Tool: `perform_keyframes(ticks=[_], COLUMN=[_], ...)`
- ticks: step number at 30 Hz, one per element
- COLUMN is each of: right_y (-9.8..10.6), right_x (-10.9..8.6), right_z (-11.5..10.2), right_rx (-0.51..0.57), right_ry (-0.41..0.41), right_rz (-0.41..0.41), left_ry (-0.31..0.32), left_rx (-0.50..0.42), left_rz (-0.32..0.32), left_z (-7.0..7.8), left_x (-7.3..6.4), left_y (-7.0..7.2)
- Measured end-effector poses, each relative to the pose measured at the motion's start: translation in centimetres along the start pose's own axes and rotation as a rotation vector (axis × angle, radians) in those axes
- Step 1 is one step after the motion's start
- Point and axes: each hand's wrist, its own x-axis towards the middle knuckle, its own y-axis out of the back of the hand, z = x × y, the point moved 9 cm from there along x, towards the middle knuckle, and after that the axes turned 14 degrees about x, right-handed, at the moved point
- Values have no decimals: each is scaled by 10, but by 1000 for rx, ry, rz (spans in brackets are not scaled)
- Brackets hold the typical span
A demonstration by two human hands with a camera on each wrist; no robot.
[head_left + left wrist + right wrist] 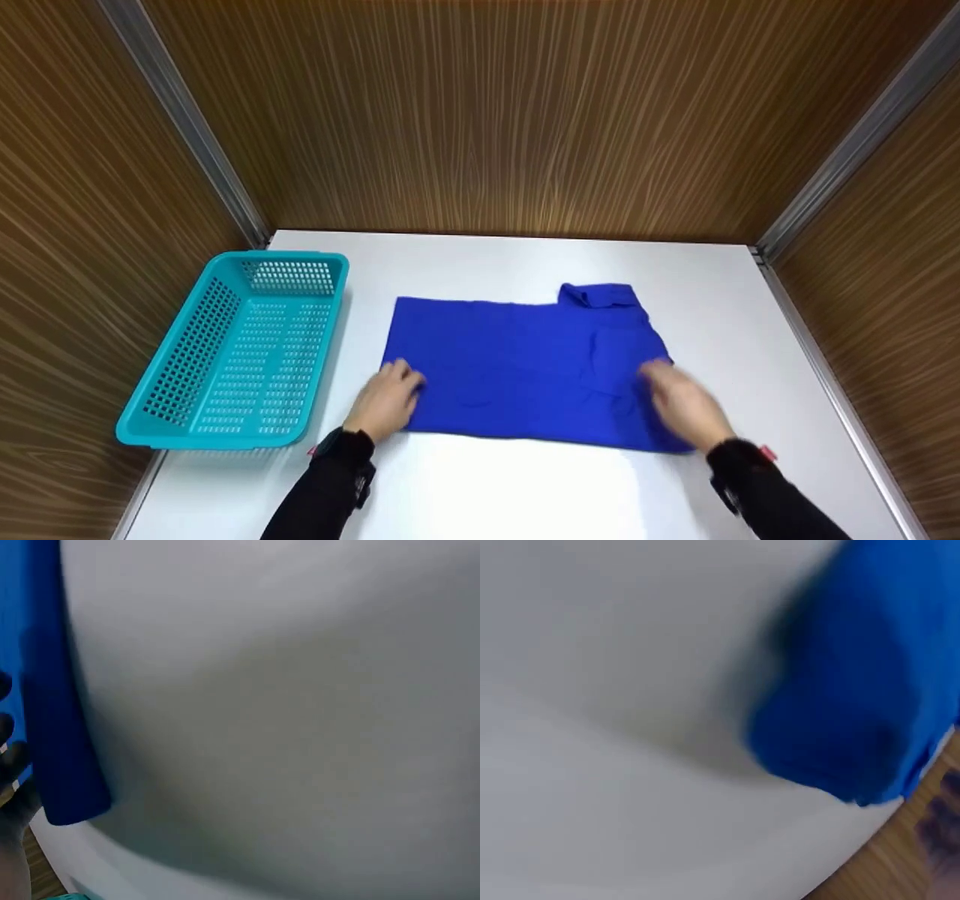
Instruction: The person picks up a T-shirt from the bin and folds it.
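Observation:
A blue garment (pixel 487 360), which looks like a collared shirt folded lengthwise, lies flat on the white table (pixel 540 487). Its collar (pixel 611 295) sticks out at the upper right. My left hand (pixel 381 401) rests at the garment's left end, fingers slightly bent over the lower left corner. In the left wrist view, the fingers (pixel 13 761) show beside the blue cloth (pixel 64 727). Over the garment's right end is my right hand (pixel 686 403), blurred, fingers loosely extended. The right wrist view has its fingers (pixel 941 829) apart from the cloth (pixel 847 705).
A turquoise plastic basket (pixel 322 360) with perforated walls stands on the left of the table. Wood-grain panels (pixel 487 120) enclose the back and both sides, joined by metal corner posts (pixel 187 112). White tabletop shows in front of and behind the garment.

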Motion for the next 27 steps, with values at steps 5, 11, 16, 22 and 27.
perform_keyframes(ticks=[5,11,16,22,27], right_y=[-31,-20,-14,-25,-40], right_x=[-36,-47,-24,11,20], right_z=[-6,-22,-26,-8,10], right_rx=[-81,-122,-94,-65,-71], right_ry=[77,252,147,-135,-329], right_rz=[-199,-114,-59,-75,-185], left_ry=[-112,-226,-232,-164,-137], left_rx=[-5,-97,-155,-141,-158], left_rz=[-42,-188,-243,-144,-208], left_z=[10,20,28,33,30], left_x=[-16,-23,-18,-7,-8], left_y=[-5,-6,-4,1,-3])
